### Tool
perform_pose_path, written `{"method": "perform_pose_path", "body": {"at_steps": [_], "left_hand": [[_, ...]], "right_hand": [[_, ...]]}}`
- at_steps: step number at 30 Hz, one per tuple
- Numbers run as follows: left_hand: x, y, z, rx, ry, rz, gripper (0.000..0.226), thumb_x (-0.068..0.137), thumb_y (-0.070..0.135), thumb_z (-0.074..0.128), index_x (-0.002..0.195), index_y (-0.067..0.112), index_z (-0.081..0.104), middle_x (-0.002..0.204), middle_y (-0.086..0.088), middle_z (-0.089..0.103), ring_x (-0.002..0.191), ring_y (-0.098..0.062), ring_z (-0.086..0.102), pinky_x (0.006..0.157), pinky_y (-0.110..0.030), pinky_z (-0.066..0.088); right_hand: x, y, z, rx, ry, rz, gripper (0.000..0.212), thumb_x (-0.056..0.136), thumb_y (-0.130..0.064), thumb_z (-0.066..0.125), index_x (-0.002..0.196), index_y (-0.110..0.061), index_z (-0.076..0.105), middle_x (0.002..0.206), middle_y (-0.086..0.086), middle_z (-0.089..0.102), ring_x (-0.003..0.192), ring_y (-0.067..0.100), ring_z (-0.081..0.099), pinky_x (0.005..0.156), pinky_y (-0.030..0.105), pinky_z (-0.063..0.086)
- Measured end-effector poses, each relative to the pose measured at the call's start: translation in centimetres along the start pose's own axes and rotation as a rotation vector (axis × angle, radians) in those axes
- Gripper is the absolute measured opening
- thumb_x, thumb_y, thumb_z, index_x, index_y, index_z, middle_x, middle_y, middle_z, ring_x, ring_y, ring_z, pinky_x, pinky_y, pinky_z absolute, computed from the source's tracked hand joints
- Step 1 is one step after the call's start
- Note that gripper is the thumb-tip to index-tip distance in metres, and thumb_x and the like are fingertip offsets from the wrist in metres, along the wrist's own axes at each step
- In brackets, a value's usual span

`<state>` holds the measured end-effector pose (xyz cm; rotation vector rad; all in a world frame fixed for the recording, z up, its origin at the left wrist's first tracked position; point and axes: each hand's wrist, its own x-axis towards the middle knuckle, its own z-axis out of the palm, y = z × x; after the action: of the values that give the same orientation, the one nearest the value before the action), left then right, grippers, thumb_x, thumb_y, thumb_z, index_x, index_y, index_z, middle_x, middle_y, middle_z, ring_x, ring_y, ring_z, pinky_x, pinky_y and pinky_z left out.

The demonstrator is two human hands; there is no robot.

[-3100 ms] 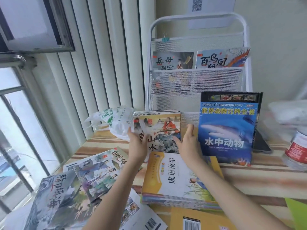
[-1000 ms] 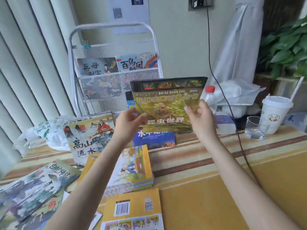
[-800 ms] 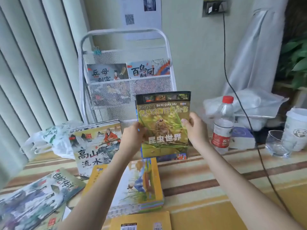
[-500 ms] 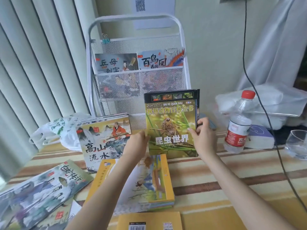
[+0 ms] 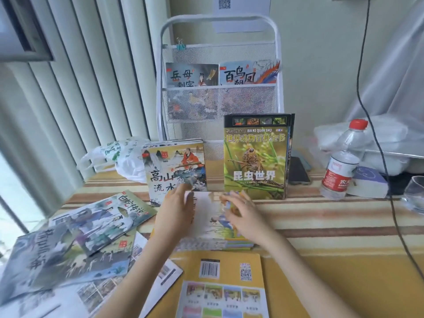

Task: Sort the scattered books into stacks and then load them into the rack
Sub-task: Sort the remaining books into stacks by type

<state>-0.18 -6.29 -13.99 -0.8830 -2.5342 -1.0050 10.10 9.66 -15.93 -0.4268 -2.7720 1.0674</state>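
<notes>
Centre of the frame: we see the left hand (image 5: 176, 210) and the right hand (image 5: 241, 212) lying on the cover of the yellow book stack (image 5: 206, 228), which rests flat on the striped surface (image 5: 332, 226). The stack's long axis runs from the lower edge toward the upper edge of the frame, with its coloured spines facing the lower edge. The left grip is released, fingers straight along the cover; the right grip is released as well, fingers loosely spread over the cover, though motion blur hides the fingertips.

Just above the hands, the insect book (image 5: 255, 157) stands upright, long axis vertical, cover toward us, at the front of a row of similar volumes that leans on the white mesh rack (image 5: 220, 26). To its left the mountain-and-water book (image 5: 175, 168) stands upright in front of its own pile, tilted slightly back. The rack's upper pocket holds two picture books (image 5: 221, 74), side by side, titles upright.

Lower left: several grey-blue books (image 5: 91, 230) lie scattered and overlapping, axes slanted. Lower centre: a yellow book (image 5: 220, 283) lies face down, barcode up. Right of the frame: a water bottle (image 5: 339, 161), a phone (image 5: 298, 171) and a glass (image 5: 415, 196) stand apart from the books.
</notes>
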Motion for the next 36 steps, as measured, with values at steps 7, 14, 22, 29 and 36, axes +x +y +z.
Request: {"method": "perform_pose_path", "body": {"at_steps": [7,14,22,29,36], "left_hand": [[-7.3,-3.4,-2.8,-0.229,-0.052,-0.3,0.037,0.1,0.028,0.042,0.134,0.015,0.044,0.13,-0.009,0.055,0.116,-0.027,0.052,0.085,-0.032,0.04],[-13.1,-0.7,-3.7,-0.076,0.04,-0.196,0.046,0.089,0.003,0.048,0.133,0.012,0.036,0.128,-0.006,0.039,0.118,-0.027,0.042,0.084,-0.028,0.034],[-13.7,2.6,-4.7,-0.636,-0.352,-0.551,0.031,0.091,0.009,0.053,0.118,0.016,0.04,0.096,-0.001,0.055,0.082,-0.019,0.059,0.07,-0.033,0.055],[-11.6,1.4,-5.6,-1.173,-0.429,-0.906,0.015,0.09,0.0,0.054,0.104,-0.005,0.059,0.091,-0.021,0.059,0.072,-0.026,0.059,0.073,-0.034,0.05],[-12.7,3.4,-5.0,-0.944,-0.484,-0.829,0.021,0.09,0.01,0.061,0.109,0.007,0.055,0.088,-0.011,0.072,0.066,-0.023,0.069,0.062,-0.037,0.059]], "right_hand": [[-1.8,-2.8,0.3,-0.357,0.313,-0.019,0.033,0.095,-0.031,0.048,0.128,-0.032,0.049,0.146,-0.007,0.038,0.139,0.02,0.028,0.111,0.045,0.02],[-9.5,-2.3,1.4,-0.166,0.475,-0.075,0.023,0.088,-0.003,0.05,0.082,-0.026,0.051,0.088,-0.014,0.054,0.075,0.008,0.05,0.056,0.026,0.041],[-14.5,0.6,2.1,0.017,0.184,0.097,0.029,0.094,-0.014,0.051,0.111,-0.037,0.053,0.111,-0.028,0.053,0.086,-0.006,0.053,0.07,0.011,0.043],[-15.5,-0.2,3.8,0.107,0.223,0.048,0.031,0.095,-0.008,0.046,0.112,-0.034,0.051,0.11,-0.015,0.053,0.054,-0.006,0.044,0.051,0.008,0.036],[-15.9,-0.3,2.0,0.321,0.104,-0.033,0.048,0.098,0.0,0.037,0.115,-0.041,0.056,0.116,-0.027,0.057,0.065,-0.014,0.056,0.062,0.009,0.048]]}}
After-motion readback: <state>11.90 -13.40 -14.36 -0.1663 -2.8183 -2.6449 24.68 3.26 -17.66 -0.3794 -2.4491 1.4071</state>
